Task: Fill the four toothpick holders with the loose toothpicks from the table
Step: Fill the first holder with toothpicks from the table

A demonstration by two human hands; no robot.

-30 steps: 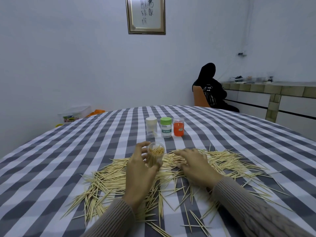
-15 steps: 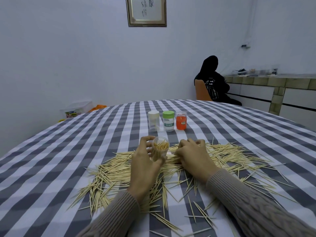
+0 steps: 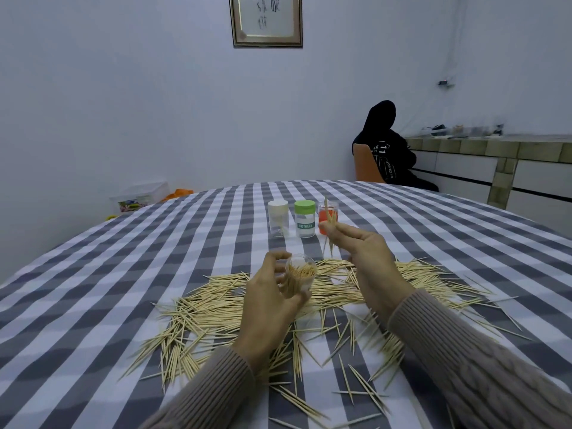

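While the left hand (image 3: 269,305) grips a clear toothpick holder (image 3: 298,275) above the middle of the desk (image 3: 93,289), its fingers curled round the wall and the open mouth tilted toward the camera, the right hand (image 3: 366,258) is raised just beside it — thumb and fingers pinched together on a small bunch of toothpicks (image 3: 330,224) that stand nearly upright. That held holder is already partly filled. Loose toothpicks (image 3: 192,320) lie scattered in a broad heap across the checked cloth beneath both hands, reaching toward the near edge. Toward the far edge three more holders stand in a row — a white-capped holder (image 3: 278,218), a green-capped holder (image 3: 305,219) and an orange holder (image 3: 325,218).
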